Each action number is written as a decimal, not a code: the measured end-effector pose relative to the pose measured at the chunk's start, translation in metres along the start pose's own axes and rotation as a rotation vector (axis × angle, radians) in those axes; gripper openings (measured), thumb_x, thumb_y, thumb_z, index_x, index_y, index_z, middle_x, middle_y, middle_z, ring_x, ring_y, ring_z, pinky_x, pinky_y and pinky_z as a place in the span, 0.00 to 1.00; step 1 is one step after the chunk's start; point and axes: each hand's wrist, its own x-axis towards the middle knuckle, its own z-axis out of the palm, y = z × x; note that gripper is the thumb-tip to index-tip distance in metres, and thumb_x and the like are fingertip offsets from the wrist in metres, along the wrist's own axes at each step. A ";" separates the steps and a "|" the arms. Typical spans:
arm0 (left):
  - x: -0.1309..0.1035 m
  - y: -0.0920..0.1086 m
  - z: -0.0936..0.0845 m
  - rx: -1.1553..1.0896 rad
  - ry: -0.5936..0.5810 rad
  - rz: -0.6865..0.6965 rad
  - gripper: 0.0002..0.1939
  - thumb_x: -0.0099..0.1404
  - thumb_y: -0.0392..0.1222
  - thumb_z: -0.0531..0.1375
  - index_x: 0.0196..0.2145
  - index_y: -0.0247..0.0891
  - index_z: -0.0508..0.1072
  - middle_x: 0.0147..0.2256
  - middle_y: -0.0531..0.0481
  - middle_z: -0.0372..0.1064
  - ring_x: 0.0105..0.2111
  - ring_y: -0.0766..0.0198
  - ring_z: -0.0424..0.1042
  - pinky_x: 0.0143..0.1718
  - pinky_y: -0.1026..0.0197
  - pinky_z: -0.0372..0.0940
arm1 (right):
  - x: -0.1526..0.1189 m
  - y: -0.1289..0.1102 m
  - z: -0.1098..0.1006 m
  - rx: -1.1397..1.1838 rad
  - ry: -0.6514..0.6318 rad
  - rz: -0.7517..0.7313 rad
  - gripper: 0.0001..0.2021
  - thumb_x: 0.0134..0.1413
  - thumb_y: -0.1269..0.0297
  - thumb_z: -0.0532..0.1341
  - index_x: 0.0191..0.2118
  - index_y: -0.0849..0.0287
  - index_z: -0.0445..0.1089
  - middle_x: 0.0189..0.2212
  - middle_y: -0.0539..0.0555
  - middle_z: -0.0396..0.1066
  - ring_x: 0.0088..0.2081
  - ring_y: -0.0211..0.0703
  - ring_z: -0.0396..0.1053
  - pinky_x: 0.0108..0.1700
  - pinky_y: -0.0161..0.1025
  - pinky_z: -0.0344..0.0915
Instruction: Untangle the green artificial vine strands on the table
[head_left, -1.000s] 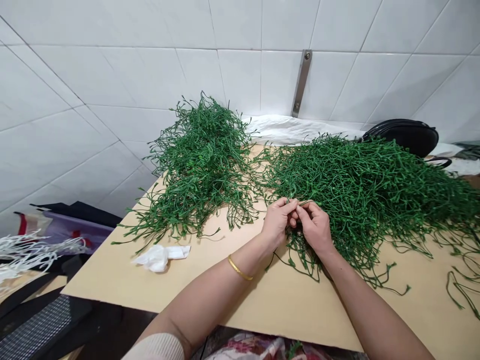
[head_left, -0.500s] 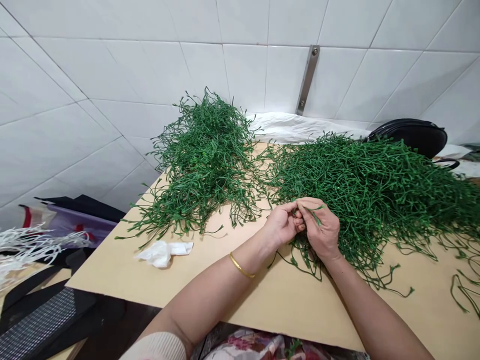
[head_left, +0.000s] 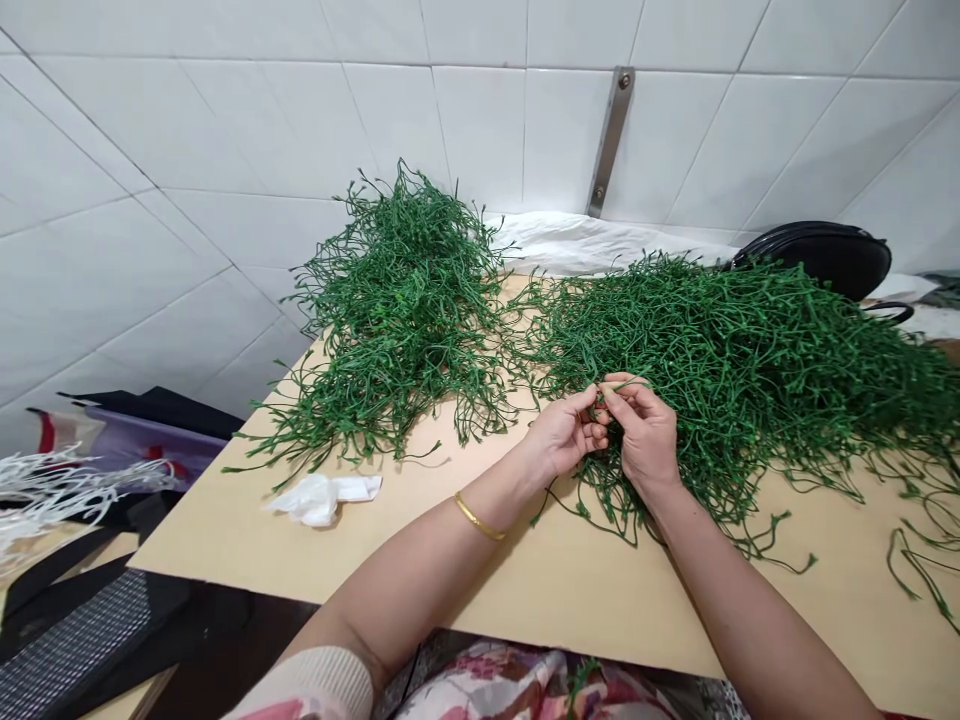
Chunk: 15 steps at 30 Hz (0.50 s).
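At the near edge of the larger heap of green cords (head_left: 720,360), my two hands meet fingertip to fingertip. My left hand (head_left: 566,435), a gold bangle on its wrist, pinches a thin green cord with thumb and forefinger. Thumb and fingers of my right hand (head_left: 649,440) are closed on the same cord; a short piece of it shows above the fingers. The exact pinch point is partly covered by the fingers. To the left stands a second pile of green cords (head_left: 409,310), many with small knotted or forked ends.
A crumpled white tissue (head_left: 319,498) lies on the tan tabletop (head_left: 247,540). The tiled wall rises behind, with a metal bracket (head_left: 611,140). A black bag (head_left: 817,255) sits back right. White cords (head_left: 52,490) are at the left, beyond the table edge.
The view has tipped slightly, so everything sits a little higher. My right fingers have shifted around the cord, while both hands stay together in the same place.
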 end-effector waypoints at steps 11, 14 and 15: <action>0.005 -0.003 0.000 0.063 0.133 0.151 0.09 0.57 0.34 0.55 0.20 0.33 0.62 0.13 0.57 0.55 0.11 0.75 0.54 0.14 0.70 0.52 | -0.010 -0.011 0.000 -0.365 -0.123 -0.285 0.05 0.53 0.66 0.56 0.31 0.56 0.68 0.34 0.54 0.69 0.40 0.43 0.65 0.45 0.44 0.61; 0.002 -0.006 0.002 0.153 0.131 0.290 0.09 0.55 0.38 0.58 0.21 0.34 0.62 0.13 0.57 0.55 0.11 0.76 0.52 0.13 0.70 0.47 | -0.010 -0.010 0.005 -0.151 -0.073 -0.092 0.04 0.52 0.63 0.56 0.30 0.56 0.65 0.32 0.52 0.68 0.35 0.40 0.66 0.41 0.41 0.63; 0.002 -0.006 0.003 0.160 0.114 0.296 0.09 0.54 0.39 0.59 0.21 0.34 0.63 0.13 0.57 0.55 0.11 0.77 0.50 0.13 0.70 0.45 | -0.009 -0.010 0.007 -0.048 -0.061 -0.017 0.05 0.51 0.62 0.57 0.29 0.56 0.63 0.30 0.51 0.67 0.33 0.38 0.66 0.39 0.40 0.64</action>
